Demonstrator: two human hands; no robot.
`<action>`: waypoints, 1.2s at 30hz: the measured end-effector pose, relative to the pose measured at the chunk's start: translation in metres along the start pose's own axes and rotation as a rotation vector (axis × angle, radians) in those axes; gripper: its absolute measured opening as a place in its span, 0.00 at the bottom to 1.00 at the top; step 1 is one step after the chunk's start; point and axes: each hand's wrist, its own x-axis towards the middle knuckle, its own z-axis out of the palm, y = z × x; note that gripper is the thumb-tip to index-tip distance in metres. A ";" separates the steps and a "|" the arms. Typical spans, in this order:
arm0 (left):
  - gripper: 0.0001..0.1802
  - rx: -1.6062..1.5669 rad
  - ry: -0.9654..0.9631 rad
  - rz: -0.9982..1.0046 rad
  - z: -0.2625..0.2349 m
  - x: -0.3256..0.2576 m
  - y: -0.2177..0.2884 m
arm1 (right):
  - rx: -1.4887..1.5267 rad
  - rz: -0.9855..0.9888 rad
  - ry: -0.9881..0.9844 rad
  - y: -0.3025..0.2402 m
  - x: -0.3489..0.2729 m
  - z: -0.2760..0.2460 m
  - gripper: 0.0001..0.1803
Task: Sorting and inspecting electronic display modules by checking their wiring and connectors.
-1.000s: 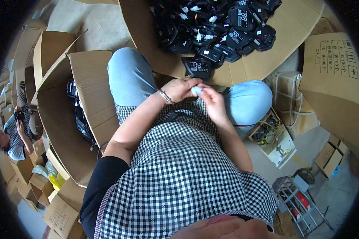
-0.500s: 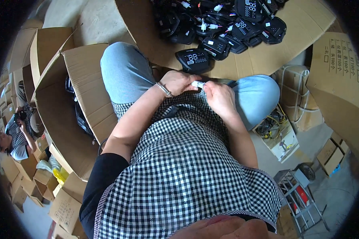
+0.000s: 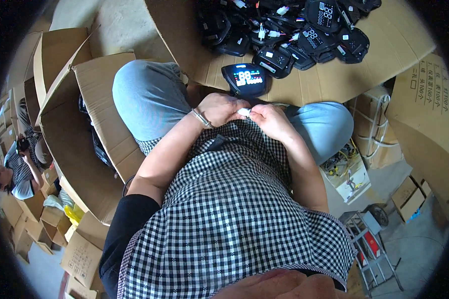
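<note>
My left hand (image 3: 221, 109) and my right hand (image 3: 270, 120) meet above my lap, both closed on a small white plug connector (image 3: 244, 112). Fingers cover most of it, so its wires cannot be made out. Just beyond my hands, a black display unit (image 3: 245, 79) lies on the cardboard with its screen lit in white, blue and some colour. Farther off is a heap of similar black display units (image 3: 314, 39), their screens unlit, with white connectors (image 3: 262, 34) and thin wires among them.
Under the units lies a cardboard sheet (image 3: 384, 47). An open carton (image 3: 80, 154) holding black parts stands at my left. To the right are a box of wires (image 3: 348, 172), a bound carton (image 3: 376, 124) and a metal stepladder (image 3: 371, 249). Another person (image 3: 27, 164) sits far left.
The near display unit's screen has gone from dim to brightly lit. My hands have drawn closer together on the connector. The view has shifted slightly.
</note>
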 end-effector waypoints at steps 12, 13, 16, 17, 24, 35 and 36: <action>0.10 0.062 0.356 -0.229 -0.017 -0.001 0.050 | -0.387 -0.365 0.904 0.021 0.150 -0.076 0.12; 0.10 0.073 0.358 -0.201 -0.017 0.002 0.051 | -0.270 -0.261 0.800 0.025 0.167 -0.074 0.11; 0.09 0.038 0.336 -0.164 -0.014 0.009 0.053 | 0.064 -0.008 0.652 0.045 0.182 -0.061 0.10; 0.08 0.035 0.375 -0.162 -0.015 0.009 0.054 | 0.126 -0.014 0.645 0.042 0.174 -0.055 0.09; 0.08 0.238 0.537 -0.232 -0.025 0.007 0.056 | -0.201 -0.306 0.778 0.002 0.036 -0.049 0.06; 0.35 -0.026 0.127 0.114 0.000 0.018 0.039 | -0.130 -0.461 0.371 0.011 -0.051 -0.005 0.07; 0.34 -0.029 0.110 0.109 0.001 0.020 0.037 | -0.124 -0.452 0.373 0.015 -0.053 -0.002 0.07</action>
